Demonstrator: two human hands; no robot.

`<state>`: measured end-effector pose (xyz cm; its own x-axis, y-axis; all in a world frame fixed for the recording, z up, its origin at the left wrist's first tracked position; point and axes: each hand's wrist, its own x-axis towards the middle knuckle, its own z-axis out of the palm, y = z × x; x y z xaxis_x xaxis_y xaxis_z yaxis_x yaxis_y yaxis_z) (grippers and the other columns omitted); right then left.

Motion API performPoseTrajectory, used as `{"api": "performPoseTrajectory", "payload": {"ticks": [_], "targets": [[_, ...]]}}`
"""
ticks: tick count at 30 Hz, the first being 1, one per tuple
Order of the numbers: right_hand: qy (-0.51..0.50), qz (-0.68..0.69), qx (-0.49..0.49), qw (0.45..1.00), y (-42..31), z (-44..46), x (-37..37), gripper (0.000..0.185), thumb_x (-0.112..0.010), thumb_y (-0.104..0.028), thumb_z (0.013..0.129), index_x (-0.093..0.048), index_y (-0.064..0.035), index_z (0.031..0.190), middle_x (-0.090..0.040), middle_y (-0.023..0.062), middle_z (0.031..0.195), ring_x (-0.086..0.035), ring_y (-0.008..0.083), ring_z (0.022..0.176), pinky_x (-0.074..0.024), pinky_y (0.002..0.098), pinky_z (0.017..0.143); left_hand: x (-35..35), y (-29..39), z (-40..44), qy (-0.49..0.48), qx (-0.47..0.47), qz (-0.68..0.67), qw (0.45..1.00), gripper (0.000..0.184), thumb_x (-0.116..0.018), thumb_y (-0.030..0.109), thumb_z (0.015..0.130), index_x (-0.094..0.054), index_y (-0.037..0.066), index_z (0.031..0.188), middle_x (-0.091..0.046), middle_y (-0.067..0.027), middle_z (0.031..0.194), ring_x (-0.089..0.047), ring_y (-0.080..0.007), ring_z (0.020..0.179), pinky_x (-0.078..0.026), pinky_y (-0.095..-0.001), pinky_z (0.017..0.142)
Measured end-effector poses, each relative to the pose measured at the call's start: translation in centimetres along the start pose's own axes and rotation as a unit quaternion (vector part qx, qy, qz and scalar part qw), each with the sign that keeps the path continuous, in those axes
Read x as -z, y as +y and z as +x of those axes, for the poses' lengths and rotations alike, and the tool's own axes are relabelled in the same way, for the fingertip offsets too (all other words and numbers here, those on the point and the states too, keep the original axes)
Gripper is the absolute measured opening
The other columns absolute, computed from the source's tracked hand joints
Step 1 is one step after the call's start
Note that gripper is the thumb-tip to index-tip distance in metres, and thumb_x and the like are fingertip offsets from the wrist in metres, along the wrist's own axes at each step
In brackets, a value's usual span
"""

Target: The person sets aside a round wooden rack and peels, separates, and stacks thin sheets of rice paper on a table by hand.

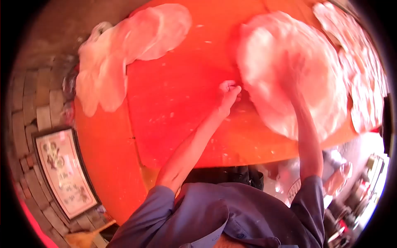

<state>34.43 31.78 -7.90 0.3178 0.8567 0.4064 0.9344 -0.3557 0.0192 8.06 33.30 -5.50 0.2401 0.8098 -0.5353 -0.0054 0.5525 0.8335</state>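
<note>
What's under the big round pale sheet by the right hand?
Orange-red tabletop shows along the left edge of the round pale sheet. Whatever lies beneath its middle, tabletop or more layers, is hidden from view.

Shows a broad red-orange table [182, 99], bearing a large round pale sheet [266, 84], softly rumpled on top. Carries, well to the left of the round sheet, long overlapping pale sheets [136, 39] reaching out to the table's edge. Bears, just to the right of the round sheet, more wrinkled pale sheets [359, 74]. Displays, to the left of the round sheet, scattered whitish flecks [208, 41] across bare red surface.
</note>
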Motion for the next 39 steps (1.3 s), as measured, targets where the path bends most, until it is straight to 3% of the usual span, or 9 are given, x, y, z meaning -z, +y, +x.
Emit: {"api": "performPoseTrajectory", "payload": {"ticks": [6, 13, 18, 22, 23, 26, 29, 36, 39], "targets": [[-0.083, -0.097, -0.006, 0.992, -1.1, 0.5, 1.9, 0.071, -0.044, -0.058, 0.092, -0.027, -0.0191, 0.149, -0.022, 0.0295, 0.150, -0.016, 0.0467, 0.141, -0.0112, 0.0687, 0.106, 22.8, 1.1, 8.0, 0.207, -0.330, 0.281, 0.877, 0.032, -0.067, 0.013, 0.083, -0.057, 0.004, 0.112, -0.062, -0.0058, 0.095, -0.061, -0.0134, 0.081, -0.052, -0.0304, 0.070], [-0.070, -0.143, 0.006, 0.987, -1.5, 1.1, 2.2, 0.070, -0.044, -0.057, 0.093, -0.027, -0.0197, 0.150, -0.028, 0.0276, 0.149, -0.022, 0.0450, 0.139, -0.0192, 0.0660, 0.106, 35.1, 15.2, 11.9, 0.479, -0.298, 0.590, 0.577, 0.058, -0.071, 0.016, 0.074, -0.049, 0.004, 0.126, -0.057, -0.0193, 0.118, -0.053, -0.0364, 0.111, -0.044, -0.0458, 0.094], [-0.065, -0.063, 0.097, 0.991, 1.5, 3.0, 2.5, 0.055, -0.061, -0.039, 0.090, -0.049, -0.0128, 0.137, -0.049, 0.0251, 0.134, -0.044, 0.0420, 0.125, -0.0351, 0.0500, 0.104, 41.6, 17.2, 13.2, 0.356, -0.078, 0.661, 0.656, 0.046, -0.066, 0.009, 0.070, -0.053, 0.003, 0.114, -0.056, -0.0207, 0.115, -0.057, -0.0381, 0.104, -0.049, -0.0446, 0.084], [-0.027, 0.161, 0.040, 0.986, -7.8, 7.1, 5.8, 0.029, -0.065, -0.022, 0.090, -0.066, -0.0020, 0.110, -0.065, 0.0169, 0.110, -0.060, 0.0317, 0.103, -0.0462, 0.0410, 0.092, 46.2, 18.5, 11.8, 0.363, -0.114, 0.581, 0.719, 0.050, -0.057, 0.006, 0.070, -0.056, 0.004, 0.120, -0.064, -0.0201, 0.104, -0.062, -0.0318, 0.097, -0.049, -0.0388, 0.084], [-0.076, 0.380, -0.084, 0.918, -9.6, 6.7, 3.2, 0.027, -0.065, -0.021, 0.090, -0.066, -0.0012, 0.109, -0.067, 0.0116, 0.104, -0.061, 0.0212, 0.100, -0.0470, 0.0336, 0.089, 45.2, 19.8, 10.3, 0.375, -0.110, 0.550, 0.738, 0.049, -0.054, 0.005, 0.070, -0.059, 0.004, 0.119, -0.067, -0.0198, 0.097, -0.064, -0.0307, 0.092, -0.049, -0.0374, 0.083], [-0.179, 0.476, -0.086, 0.857, -21.3, 9.2, 5.3, 0.025, -0.064, -0.021, 0.091, -0.066, -0.0004, 0.106, -0.068, 0.0065, 0.091, -0.062, 0.0147, 0.088, -0.0477, 0.0267, 0.083, 40.9, 21.0, 4.0, 0.342, -0.163, 0.545, 0.748, 0.045, -0.055, 0.004, 0.075, -0.058, 0.004, 0.121, -0.067, -0.0189, 0.100, -0.064, -0.0272, 0.093, -0.049, -0.0360, 0.084], [-0.407, 0.693, -0.069, 0.591, -30.0, 10.7, 6.6, 0.040, -0.061, -0.034, 0.091, -0.064, 0.0009, 0.111, -0.065, 0.0090, 0.089, -0.063, 0.0167, 0.085, -0.0504, 0.0286, 0.083, 37.5, 17.6, -0.5, 0.273, -0.242, 0.528, 0.767, 0.041, -0.060, 0.005, 0.080, -0.058, 0.004, 0.121, -0.066, -0.0194, 0.097, -0.064, -0.0228, 0.093, -0.049, -0.0338, 0.082], [-0.579, 0.681, -0.262, 0.364, -39.4, 4.7, 4.8, 0.051, -0.051, -0.047, 0.094, -0.060, -0.0031, 0.118, -0.068, 0.0114, 0.101, -0.066, 0.0217, 0.087, -0.0539, 0.0385, 0.080, 29.6, 9.0, -5.2, 0.092, -0.087, 0.365, 0.922, 0.019, -0.066, 0.008, 0.083, -0.064, -0.001, 0.100, -0.065, -0.0158, 0.101, -0.063, -0.0187, 0.092, -0.050, -0.0308, 0.078], [-0.559, 0.731, -0.247, 0.304, -37.8, 2.7, 4.9, 0.044, -0.052, -0.045, 0.095, -0.063, -0.0078, 0.116, -0.068, 0.0104, 0.103, -0.066, 0.0196, 0.088, -0.0516, 0.0362, 0.082, 29.4, 6.7, -5.0, 0.079, -0.284, 0.386, 0.874, 0.023, -0.072, 0.014, 0.078, -0.064, 0.001, 0.095, -0.064, -0.0164, 0.096, -0.063, -0.0342, 0.092, -0.050, -0.0380, 0.077]]}}
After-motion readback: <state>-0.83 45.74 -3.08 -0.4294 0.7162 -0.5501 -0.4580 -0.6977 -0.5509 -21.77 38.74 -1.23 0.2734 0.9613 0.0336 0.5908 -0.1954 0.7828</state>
